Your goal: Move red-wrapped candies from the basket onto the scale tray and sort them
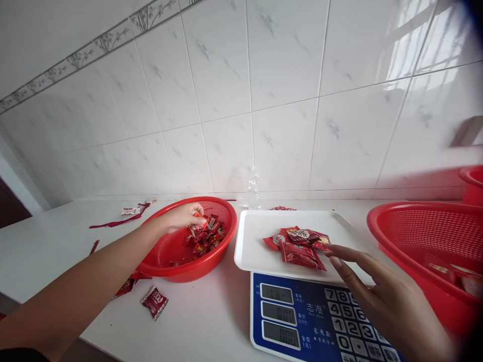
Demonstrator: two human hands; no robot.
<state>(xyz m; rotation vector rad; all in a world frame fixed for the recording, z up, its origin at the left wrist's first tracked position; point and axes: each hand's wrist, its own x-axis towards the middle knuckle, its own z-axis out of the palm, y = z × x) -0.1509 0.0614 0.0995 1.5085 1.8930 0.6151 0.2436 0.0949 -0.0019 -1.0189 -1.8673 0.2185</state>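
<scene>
My left hand reaches over the left red plastic basket, its fingers closed on a small orange-red wrapped candy. Below it, several dark red wrapped candies lie in the basket. On the white scale tray rests a small pile of red candy packets. My right hand hangs over the right side of the scale, thumb and forefinger apart, with the fingertips close to the pile. Whether they touch a packet I cannot tell.
The blue scale panel sits in front of the tray. At right stands another red basket with packets inside. Loose candy lies at front left, a dark red ribbon behind. A clear bottle stands by the tiled wall.
</scene>
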